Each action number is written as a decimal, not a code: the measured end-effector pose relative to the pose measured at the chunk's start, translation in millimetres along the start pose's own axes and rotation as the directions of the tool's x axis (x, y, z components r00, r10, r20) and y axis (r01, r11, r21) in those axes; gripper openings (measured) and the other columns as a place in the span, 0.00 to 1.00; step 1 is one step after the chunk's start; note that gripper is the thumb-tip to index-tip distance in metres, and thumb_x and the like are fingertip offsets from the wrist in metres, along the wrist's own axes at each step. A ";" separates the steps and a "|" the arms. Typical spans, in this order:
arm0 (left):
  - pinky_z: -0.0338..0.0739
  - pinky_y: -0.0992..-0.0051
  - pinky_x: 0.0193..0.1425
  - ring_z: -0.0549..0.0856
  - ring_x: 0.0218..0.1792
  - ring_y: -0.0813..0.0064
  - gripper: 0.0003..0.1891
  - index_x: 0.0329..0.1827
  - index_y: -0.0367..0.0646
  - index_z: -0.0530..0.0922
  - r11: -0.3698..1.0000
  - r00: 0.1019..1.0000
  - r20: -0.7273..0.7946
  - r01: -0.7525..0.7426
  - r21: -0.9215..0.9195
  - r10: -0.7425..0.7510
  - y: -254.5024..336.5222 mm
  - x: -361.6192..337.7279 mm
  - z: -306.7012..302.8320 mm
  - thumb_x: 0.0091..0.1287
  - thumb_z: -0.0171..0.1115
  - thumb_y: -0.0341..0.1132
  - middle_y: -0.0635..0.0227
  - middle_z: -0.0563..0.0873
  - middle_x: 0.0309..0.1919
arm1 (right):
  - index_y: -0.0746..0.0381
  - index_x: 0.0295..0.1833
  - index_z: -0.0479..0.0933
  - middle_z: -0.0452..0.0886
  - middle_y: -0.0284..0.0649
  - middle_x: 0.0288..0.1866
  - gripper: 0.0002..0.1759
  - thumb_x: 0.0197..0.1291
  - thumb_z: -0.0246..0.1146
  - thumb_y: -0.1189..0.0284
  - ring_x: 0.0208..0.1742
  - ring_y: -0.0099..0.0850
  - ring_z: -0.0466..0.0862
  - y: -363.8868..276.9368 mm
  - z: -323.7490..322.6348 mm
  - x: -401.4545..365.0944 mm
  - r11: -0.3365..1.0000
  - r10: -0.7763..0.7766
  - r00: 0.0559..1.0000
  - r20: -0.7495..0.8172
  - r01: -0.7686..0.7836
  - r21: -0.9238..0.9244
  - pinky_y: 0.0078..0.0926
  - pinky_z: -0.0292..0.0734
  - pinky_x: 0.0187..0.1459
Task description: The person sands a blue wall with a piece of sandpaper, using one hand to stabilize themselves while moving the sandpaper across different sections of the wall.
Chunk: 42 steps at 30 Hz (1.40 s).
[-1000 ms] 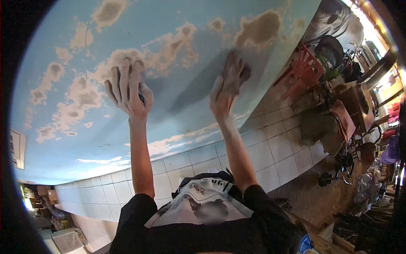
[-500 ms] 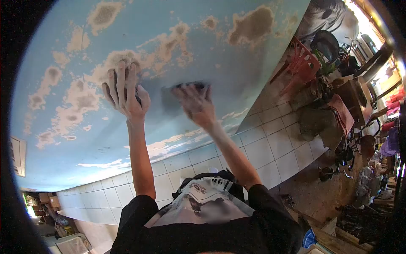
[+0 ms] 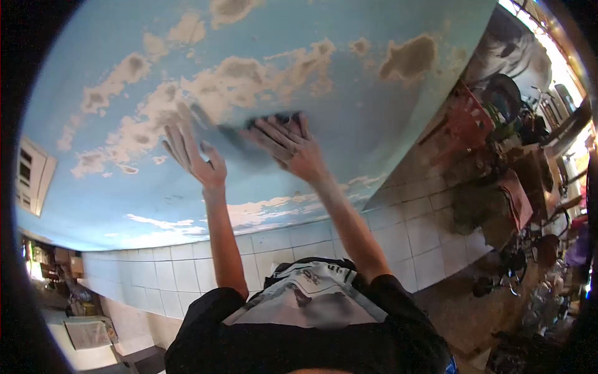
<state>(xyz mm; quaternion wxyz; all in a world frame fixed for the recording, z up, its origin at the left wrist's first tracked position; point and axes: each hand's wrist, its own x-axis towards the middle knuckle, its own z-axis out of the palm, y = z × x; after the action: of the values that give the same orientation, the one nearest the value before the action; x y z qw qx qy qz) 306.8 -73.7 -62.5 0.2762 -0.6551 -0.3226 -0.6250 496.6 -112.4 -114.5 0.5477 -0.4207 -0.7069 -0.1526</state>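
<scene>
Dark pad (image 3: 274,118) shows only as a thin, blurred edge past the fingertips of the right hand (image 3: 288,146), which pins it flat to the blue wall (image 3: 355,124) among tan patches (image 3: 249,71). Left hand (image 3: 194,156) rests just beside, fingers spread, holding nothing.

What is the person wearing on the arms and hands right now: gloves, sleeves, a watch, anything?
The left hand and right hand are both bare, with no gloves, and no rings or watch that I can make out. The forearms are uncovered up to short black sleeves near the shoulders. These belong to a black top with a pale grey-and-white printed panel on the chest.
</scene>
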 end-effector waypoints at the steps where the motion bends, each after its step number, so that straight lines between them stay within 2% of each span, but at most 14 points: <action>1: 0.46 0.47 0.71 0.62 0.69 0.53 0.26 0.63 0.36 0.68 0.999 1.000 -0.010 -0.011 0.030 0.011 -5.8 1.2 -3.6 0.59 0.46 0.29 0.54 0.69 0.64 | 0.65 0.62 0.69 0.72 0.47 0.61 0.25 0.56 0.55 0.78 0.63 0.46 0.68 16.6 -2.1 -5.4 0.992 -0.126 0.991 0.032 0.127 -0.018 0.44 0.44 0.70; 2: 0.46 0.47 0.71 0.62 0.69 0.53 0.26 0.63 0.36 0.68 0.999 1.000 -0.013 -0.023 0.049 0.023 -10.9 -1.2 -6.4 0.59 0.46 0.29 0.54 0.69 0.64 | 0.62 0.62 0.70 0.74 0.45 0.60 0.26 0.54 0.56 0.79 0.62 0.45 0.70 34.3 -5.3 -16.7 0.967 -0.248 0.966 0.069 0.250 -0.037 0.43 0.47 0.70; 4: 0.46 0.47 0.71 0.62 0.69 0.53 0.27 0.65 0.36 0.67 0.989 0.994 0.109 -0.026 0.147 0.010 -17.5 -13.9 -3.1 0.60 0.46 0.31 0.53 0.69 0.65 | 0.64 0.63 0.68 0.67 0.47 0.65 0.24 0.59 0.54 0.78 0.65 0.40 0.67 82.8 -22.3 -49.3 0.963 0.204 0.972 -0.116 -0.178 0.202 0.36 0.54 0.67; 7: 0.47 0.49 0.71 0.59 0.70 0.52 0.26 0.66 0.34 0.65 0.979 0.994 0.092 -0.074 0.190 0.058 -26.8 -25.5 0.5 0.64 0.45 0.34 0.51 0.66 0.66 | 0.67 0.71 0.52 0.52 0.46 0.74 0.27 0.69 0.44 0.72 0.74 0.41 0.52 73.6 -56.1 -12.7 0.837 0.477 0.531 -0.701 -0.518 0.176 0.37 0.42 0.71; 15: 0.42 0.52 0.72 0.59 0.70 0.52 0.26 0.62 0.34 0.70 0.979 1.000 0.017 -0.026 0.202 0.023 -35.9 -20.9 14.8 0.65 0.38 0.38 0.52 0.68 0.65 | 0.67 0.69 0.57 0.56 0.44 0.73 0.27 0.64 0.50 0.74 0.74 0.37 0.53 -22.5 29.1 -10.6 0.980 0.173 0.975 -0.139 -0.185 -0.077 0.45 0.37 0.72; 17: 0.40 0.53 0.73 0.59 0.70 0.53 0.26 0.61 0.34 0.71 0.981 1.000 0.022 -0.001 0.192 -0.003 -35.5 -21.1 12.3 0.65 0.36 0.38 0.52 0.68 0.65 | 0.69 0.65 0.62 0.62 0.45 0.70 0.26 0.61 0.52 0.77 0.71 0.38 0.59 -25.0 37.3 -14.0 0.956 -0.202 0.974 0.100 0.219 -0.195 0.48 0.35 0.71; 20: 0.39 0.52 0.73 0.59 0.70 0.52 0.26 0.61 0.35 0.71 0.981 0.999 -0.001 -0.036 0.191 0.037 -37.2 -20.9 14.4 0.65 0.36 0.37 0.53 0.69 0.65 | 0.64 0.63 0.67 0.68 0.38 0.67 0.25 0.58 0.55 0.76 0.67 0.38 0.66 -14.6 14.6 -16.3 0.973 0.219 0.975 -0.031 -0.221 -0.071 0.53 0.41 0.70; 24: 0.40 0.52 0.72 0.56 0.71 0.54 0.25 0.64 0.34 0.67 0.980 0.998 0.058 -0.046 0.194 0.035 -35.2 -21.5 10.9 0.69 0.35 0.40 0.50 0.64 0.67 | 0.58 0.63 0.69 0.71 0.34 0.65 0.26 0.56 0.56 0.77 0.66 0.34 0.68 -39.6 34.4 -2.5 0.955 0.265 0.918 -0.294 -0.291 -0.050 0.55 0.42 0.69; 26: 0.38 0.52 0.73 0.56 0.71 0.54 0.25 0.62 0.36 0.69 0.985 0.998 0.060 -0.015 0.171 0.005 -34.6 -22.2 10.8 0.67 0.36 0.39 0.52 0.65 0.66 | 0.56 0.63 0.69 0.70 0.33 0.65 0.25 0.58 0.55 0.76 0.66 0.33 0.69 -52.9 40.0 -3.9 0.989 0.030 0.979 0.200 0.000 -0.148 0.57 0.43 0.69; 28: 0.37 0.51 0.73 0.57 0.71 0.54 0.25 0.61 0.38 0.72 0.989 0.998 0.052 0.018 0.147 -0.026 -34.3 -20.4 5.3 0.65 0.37 0.38 0.54 0.67 0.66 | 0.54 0.67 0.64 0.67 0.31 0.67 0.31 0.54 0.57 0.77 0.68 0.38 0.64 -39.5 30.8 -8.0 0.993 -0.010 0.987 0.162 0.028 -0.113 0.55 0.37 0.71; 31: 0.39 0.51 0.72 0.55 0.72 0.54 0.26 0.65 0.33 0.66 0.972 0.990 0.144 -0.026 0.233 -0.008 -33.8 -14.3 -8.6 0.69 0.35 0.40 0.50 0.62 0.68 | 0.65 0.65 0.65 0.64 0.43 0.69 0.23 0.64 0.52 0.74 0.68 0.38 0.65 -14.8 1.8 -18.9 0.910 0.289 0.933 -0.212 -0.337 -0.241 0.46 0.50 0.69; 34: 0.38 0.51 0.72 0.55 0.72 0.53 0.26 0.65 0.32 0.65 0.992 0.997 0.074 -0.008 0.128 -0.001 -40.6 -12.6 -13.2 0.69 0.35 0.41 0.49 0.61 0.68 | 0.69 0.68 0.57 0.54 0.52 0.72 0.24 0.68 0.46 0.75 0.72 0.42 0.56 24.9 -33.8 -20.8 0.819 0.548 0.702 -0.454 -0.561 0.122 0.39 0.50 0.69; 38: 0.37 0.51 0.72 0.56 0.71 0.51 0.26 0.64 0.32 0.66 0.988 0.998 0.053 0.010 0.157 -0.018 -47.0 -18.9 2.2 0.66 0.37 0.38 0.49 0.63 0.67 | 0.68 0.69 0.57 0.56 0.49 0.72 0.24 0.67 0.46 0.77 0.74 0.41 0.53 15.9 17.8 -17.7 0.926 0.377 0.724 -0.577 -0.290 0.242 0.40 0.43 0.71; 42: 0.38 0.52 0.73 0.57 0.71 0.51 0.26 0.63 0.32 0.67 0.982 1.000 -0.002 -0.013 0.187 0.014 -44.6 -16.4 5.7 0.64 0.38 0.35 0.49 0.65 0.66 | 0.65 0.69 0.58 0.61 0.44 0.70 0.26 0.66 0.49 0.75 0.75 0.37 0.51 -36.3 22.9 -11.7 0.970 0.209 0.960 -0.186 -0.228 -0.087 0.39 0.30 0.73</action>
<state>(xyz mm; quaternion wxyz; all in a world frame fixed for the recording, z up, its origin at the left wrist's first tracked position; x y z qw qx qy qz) 276.0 -42.1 -81.1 0.3411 -0.6275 -0.3749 -0.5911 454.6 -123.6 -124.2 0.5979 -0.5099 -0.5960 -0.1652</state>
